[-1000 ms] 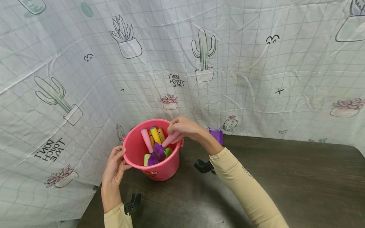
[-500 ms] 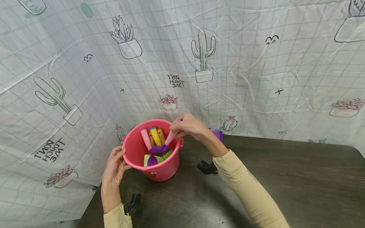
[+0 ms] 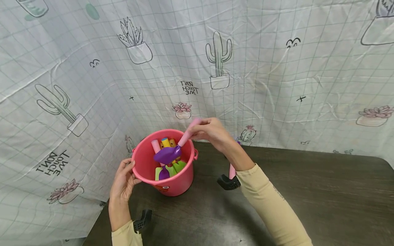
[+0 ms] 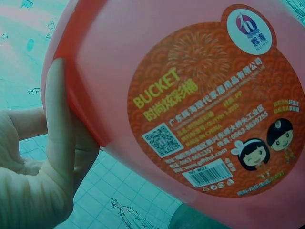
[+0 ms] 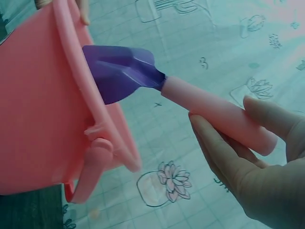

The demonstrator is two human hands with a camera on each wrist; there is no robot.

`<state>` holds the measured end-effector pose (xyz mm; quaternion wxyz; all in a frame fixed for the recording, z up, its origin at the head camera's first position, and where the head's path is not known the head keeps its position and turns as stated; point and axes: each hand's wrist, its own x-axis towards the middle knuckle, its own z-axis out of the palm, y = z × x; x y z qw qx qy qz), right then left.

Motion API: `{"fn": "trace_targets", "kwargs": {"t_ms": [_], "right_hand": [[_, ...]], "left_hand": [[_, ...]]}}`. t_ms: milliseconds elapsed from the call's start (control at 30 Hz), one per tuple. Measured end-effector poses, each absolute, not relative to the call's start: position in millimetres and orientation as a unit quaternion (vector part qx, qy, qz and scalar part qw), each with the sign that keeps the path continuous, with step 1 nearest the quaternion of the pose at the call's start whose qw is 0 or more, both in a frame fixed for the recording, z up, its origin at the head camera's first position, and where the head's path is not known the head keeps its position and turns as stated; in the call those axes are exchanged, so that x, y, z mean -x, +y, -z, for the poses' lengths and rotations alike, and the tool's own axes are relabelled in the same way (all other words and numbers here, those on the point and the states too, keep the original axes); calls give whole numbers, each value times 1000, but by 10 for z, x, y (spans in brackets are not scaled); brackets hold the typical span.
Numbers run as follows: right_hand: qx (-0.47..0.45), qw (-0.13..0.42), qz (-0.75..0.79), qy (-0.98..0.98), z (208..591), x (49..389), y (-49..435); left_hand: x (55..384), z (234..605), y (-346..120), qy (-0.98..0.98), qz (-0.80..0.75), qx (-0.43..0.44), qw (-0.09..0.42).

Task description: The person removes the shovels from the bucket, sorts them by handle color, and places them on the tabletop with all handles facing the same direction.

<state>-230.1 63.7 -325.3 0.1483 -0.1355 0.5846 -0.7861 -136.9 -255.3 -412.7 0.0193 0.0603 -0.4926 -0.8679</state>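
In the head view a pink bucket (image 3: 180,181) stands on the dark table. My left hand (image 3: 123,181) grips its left rim, fingers on one side and thumb on the other; the left wrist view shows the bucket's round label (image 4: 209,109). My right hand (image 3: 212,133) pinches the pink handle of a toy shovel (image 5: 217,114). The shovel's purple blade (image 3: 167,155) hangs tilted over the bucket opening. Inside lie another pink-handled purple shovel (image 3: 164,173), a yellow handle with a blue end (image 3: 166,142), and green pieces (image 3: 179,166). The blade partly covers these.
A second pink handle (image 3: 232,171) lies on the table (image 3: 307,191), partly hidden by the right wrist and its black camera mount (image 3: 229,182). A cactus-printed curtain (image 3: 261,85) hangs behind and to the left.
My right hand has moved up and to the right, lifting the shovel; its blade has risen off the things in the bucket. The left hand and bucket have stayed put.
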Motion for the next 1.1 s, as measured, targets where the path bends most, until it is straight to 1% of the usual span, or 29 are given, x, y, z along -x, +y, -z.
{"fn": "trace_targets", "kwargs": {"t_ms": [100, 267, 433, 567, 867, 1100], "right_hand": [[144, 132, 792, 578, 3219, 2267, 700], [128, 117, 789, 590, 3141, 2203, 796], [115, 113, 788, 594, 3077, 2175, 871], [112, 115, 813, 559, 3077, 2172, 916], [133, 88, 858, 488, 3108, 2175, 1015], [164, 53, 848, 502, 3079, 2155, 1151]], "left_hand": [[1368, 4123, -2549, -495, 867, -58, 19], [1363, 4120, -2554, -495, 867, -56, 21], [1355, 4118, -2553, -497, 865, -54, 26], [1350, 4127, -2555, -498, 865, -59, 25], [1353, 4147, -2542, -489, 870, -48, 26], [1350, 4130, -2544, -480, 876, -40, 27]]}}
